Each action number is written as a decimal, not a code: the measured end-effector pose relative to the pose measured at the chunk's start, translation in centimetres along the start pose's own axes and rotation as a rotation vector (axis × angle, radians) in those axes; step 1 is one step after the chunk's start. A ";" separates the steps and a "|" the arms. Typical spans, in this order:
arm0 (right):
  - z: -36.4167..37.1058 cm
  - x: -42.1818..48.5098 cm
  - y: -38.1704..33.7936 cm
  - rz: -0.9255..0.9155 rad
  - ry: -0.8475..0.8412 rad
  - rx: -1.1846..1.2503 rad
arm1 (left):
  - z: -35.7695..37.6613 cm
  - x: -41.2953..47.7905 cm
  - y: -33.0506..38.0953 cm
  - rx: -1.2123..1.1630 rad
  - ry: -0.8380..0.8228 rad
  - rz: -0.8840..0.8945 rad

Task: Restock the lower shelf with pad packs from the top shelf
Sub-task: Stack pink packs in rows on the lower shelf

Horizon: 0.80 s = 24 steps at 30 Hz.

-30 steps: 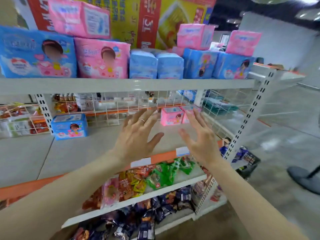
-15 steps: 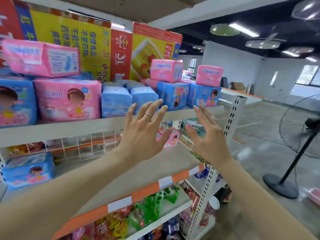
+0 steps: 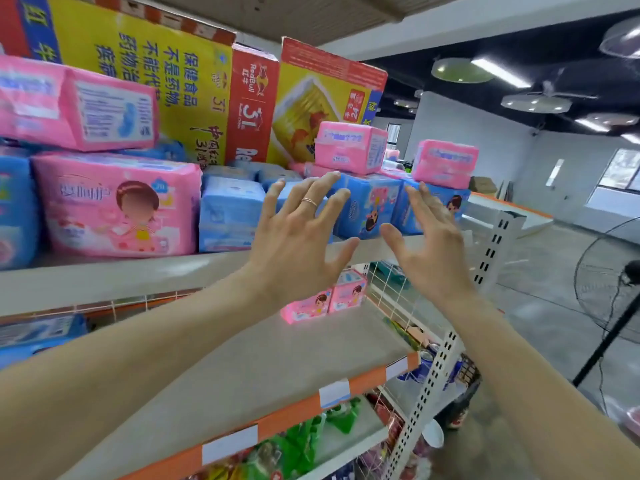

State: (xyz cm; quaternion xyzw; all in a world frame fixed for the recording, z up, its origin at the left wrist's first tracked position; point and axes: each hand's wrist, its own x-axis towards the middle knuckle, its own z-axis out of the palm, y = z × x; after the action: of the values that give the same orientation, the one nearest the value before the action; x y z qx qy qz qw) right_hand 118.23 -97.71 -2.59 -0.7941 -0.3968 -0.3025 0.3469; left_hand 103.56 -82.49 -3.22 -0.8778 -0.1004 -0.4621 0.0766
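Both my hands are raised with fingers spread in front of the top shelf. My left hand, with a ring, and my right hand flank a blue pad pack at the shelf's right end without touching it. A small pink pack lies on top of that blue one, another pink pack sits further right. A large pink pack and light-blue packs stand to the left. On the lower shelf two small pink packs stand at the back.
Yellow and red cartons stand behind the top-shelf packs. A blue pack lies at the lower shelf's far left. Snack bags fill the shelf beneath. A standing fan is on the floor to the right.
My view tilted upward from the lower shelf to the top shelf. Both hands rose, fingers spread, from the lower shelf level to the blue pack on the top shelf.
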 end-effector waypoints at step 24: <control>4.2 17.7 12.6 0.101 0.101 -0.204 | 8.9 11.2 8.6 0.297 0.067 0.200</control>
State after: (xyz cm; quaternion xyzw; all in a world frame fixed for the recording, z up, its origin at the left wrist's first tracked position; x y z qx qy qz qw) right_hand 138.51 -92.54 4.46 -0.8279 -0.3058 -0.3630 0.2988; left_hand 118.92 -87.61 0.71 -0.8465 -0.0772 -0.4613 0.2543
